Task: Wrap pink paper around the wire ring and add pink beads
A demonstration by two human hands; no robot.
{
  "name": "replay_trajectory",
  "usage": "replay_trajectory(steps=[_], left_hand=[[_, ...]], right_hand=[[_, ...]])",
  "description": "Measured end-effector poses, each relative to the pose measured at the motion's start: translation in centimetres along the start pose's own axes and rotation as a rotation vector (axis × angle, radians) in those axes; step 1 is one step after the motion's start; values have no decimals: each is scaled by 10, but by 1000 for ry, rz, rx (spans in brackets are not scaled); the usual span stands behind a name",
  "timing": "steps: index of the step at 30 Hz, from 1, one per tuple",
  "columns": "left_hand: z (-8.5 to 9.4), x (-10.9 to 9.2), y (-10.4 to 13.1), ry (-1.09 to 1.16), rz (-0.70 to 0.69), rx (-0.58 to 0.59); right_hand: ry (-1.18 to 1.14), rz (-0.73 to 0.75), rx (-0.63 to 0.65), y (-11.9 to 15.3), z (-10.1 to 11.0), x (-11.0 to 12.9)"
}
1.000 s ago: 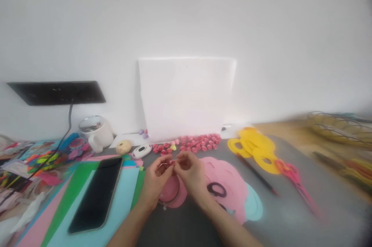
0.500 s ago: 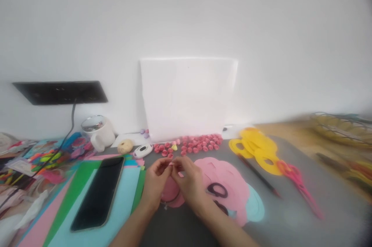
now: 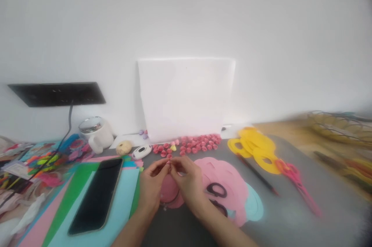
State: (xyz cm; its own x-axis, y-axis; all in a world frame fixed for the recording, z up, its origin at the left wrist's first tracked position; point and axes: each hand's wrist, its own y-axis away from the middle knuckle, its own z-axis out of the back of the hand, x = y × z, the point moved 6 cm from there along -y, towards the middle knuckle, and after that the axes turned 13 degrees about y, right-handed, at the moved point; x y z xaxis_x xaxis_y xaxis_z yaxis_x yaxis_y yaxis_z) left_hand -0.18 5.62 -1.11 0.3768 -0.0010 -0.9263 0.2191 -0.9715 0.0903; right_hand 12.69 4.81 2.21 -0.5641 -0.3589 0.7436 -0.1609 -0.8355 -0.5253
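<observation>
My left hand (image 3: 152, 185) and my right hand (image 3: 188, 183) meet at the middle of the desk, thumbs and fingertips pinched together. Between them is a small pink paper piece (image 3: 168, 164), mostly covered by the fingers. A round pink paper piece (image 3: 169, 192) shows below, partly behind my right hand. Several small rolled pink paper flowers (image 3: 200, 145) lie just beyond the fingertips, with one small yellow piece (image 3: 173, 148) among them. Right of my right hand, pink scalloped paper cutouts (image 3: 223, 173) overlap, with black scissor handles (image 3: 217, 190) on top.
Left, a black phone (image 3: 97, 196) rests on coloured paper sheets (image 3: 128, 196). A white mug (image 3: 99, 136) stands behind. Right are yellow paper rings (image 3: 266, 158), a dark pencil (image 3: 258, 175) and pink scissors (image 3: 299, 187). A white board (image 3: 186, 99) leans against the wall.
Both hands stay pinched together at the same spot, the fingers shifting only slightly around the pink paper piece. The whole view has shifted a little.
</observation>
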Motion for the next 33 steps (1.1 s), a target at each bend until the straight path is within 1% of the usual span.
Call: replay_trajectory(steps=[4, 10, 15, 27, 33], left_hand=[[0, -1, 0, 37, -8, -22], [-2, -5, 1, 54, -57, -6], [-3, -8, 3, 50, -65, -8], [-1, -3, 0, 39, -60, 13], [-2, -3, 1, 19, -72, 43]], right_hand=[[-3, 24, 13, 0, 0, 3], [-32, -15, 16, 0, 1, 2], [-60, -37, 19, 0, 1, 0], [-30, 17, 5, -2, 4, 3], [3, 15, 3, -3, 4, 2]])
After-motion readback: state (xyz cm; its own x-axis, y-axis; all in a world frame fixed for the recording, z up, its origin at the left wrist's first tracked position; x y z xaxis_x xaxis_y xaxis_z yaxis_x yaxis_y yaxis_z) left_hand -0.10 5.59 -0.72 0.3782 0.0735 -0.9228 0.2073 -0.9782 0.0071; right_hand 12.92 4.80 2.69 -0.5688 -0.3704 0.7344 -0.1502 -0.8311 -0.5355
